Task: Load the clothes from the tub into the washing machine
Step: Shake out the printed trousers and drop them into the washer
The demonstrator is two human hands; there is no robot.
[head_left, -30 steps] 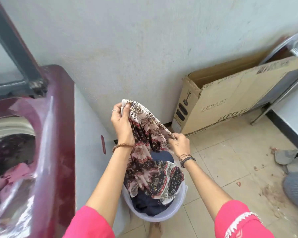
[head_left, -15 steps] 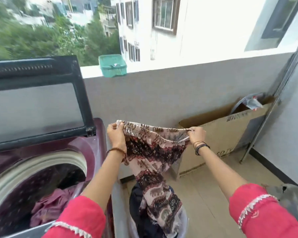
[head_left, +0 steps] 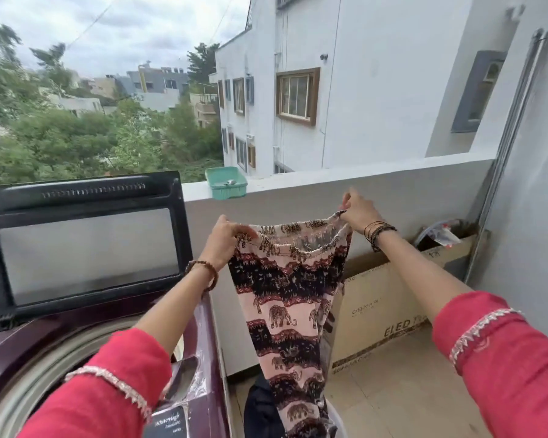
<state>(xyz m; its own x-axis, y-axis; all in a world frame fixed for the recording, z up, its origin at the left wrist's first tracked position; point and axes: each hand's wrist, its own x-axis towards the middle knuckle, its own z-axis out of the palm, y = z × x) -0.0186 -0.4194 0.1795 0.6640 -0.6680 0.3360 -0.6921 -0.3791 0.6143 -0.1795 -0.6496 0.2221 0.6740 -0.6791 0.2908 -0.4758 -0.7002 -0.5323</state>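
Elephant-print trousers (head_left: 290,298) in pink, black and maroon hang stretched by the waistband between my hands. My left hand (head_left: 223,237) grips the left end of the waistband, my right hand (head_left: 358,210) pinches the right end a little higher. The legs trail down to the white tub (head_left: 338,422) at the bottom, where a dark garment (head_left: 260,409) lies. The maroon top-load washing machine (head_left: 200,368) stands at the left with its lid (head_left: 83,248) raised; my left arm covers most of the drum opening.
A balcony parapet (head_left: 377,184) runs across ahead, with a green basket (head_left: 226,182) on its ledge. A large cardboard TV box (head_left: 389,308) leans against the parapet at the right. Tiled floor (head_left: 402,393) lies in front of the box. A grey wall closes the right side.
Both hands have lifted the trousers higher out of the tub and pulled the waistband wider apart. My view has tilted up from the tub to the parapet and buildings.
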